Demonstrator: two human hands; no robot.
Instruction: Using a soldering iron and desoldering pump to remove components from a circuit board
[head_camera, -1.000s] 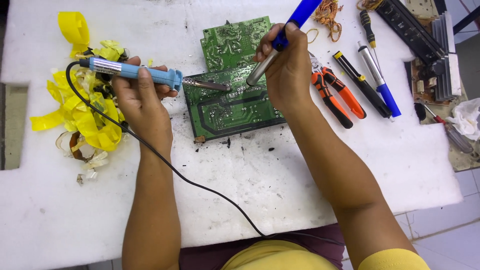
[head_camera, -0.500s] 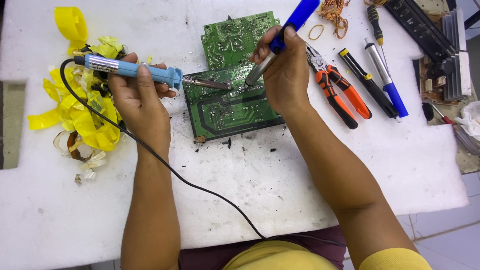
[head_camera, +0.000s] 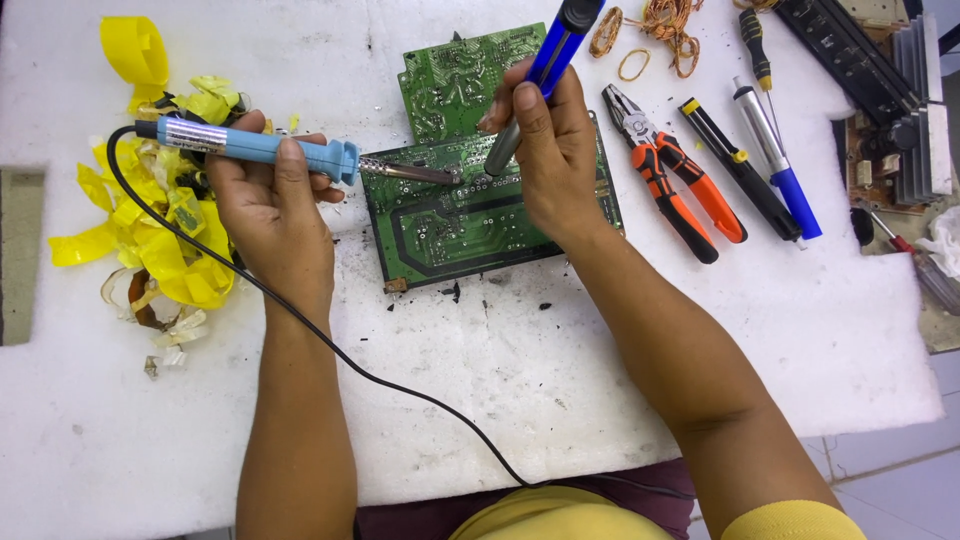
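A white foam-topped desk (head_camera: 620, 400) carries everything. Near its far edge, about the middle, lies a green circuit board (head_camera: 470, 215), solder side up, overlapping a second green board (head_camera: 450, 85) behind it. At the left edge sits a heap of yellow tape scraps (head_camera: 150, 220); toward the right, orange-handled pliers (head_camera: 675, 190) lie beside a black tool and a blue-tipped one. The left hand (head_camera: 270, 215) is closed around a light-blue soldering iron (head_camera: 255, 147) — its metal tip rests on the board's far edge, its black cord (head_camera: 330, 350) trailing to the near edge. The right hand (head_camera: 550, 150) grips a blue desoldering pump (head_camera: 545, 65), fingers wrapped tight, nozzle down on the board just beside the iron's tip.
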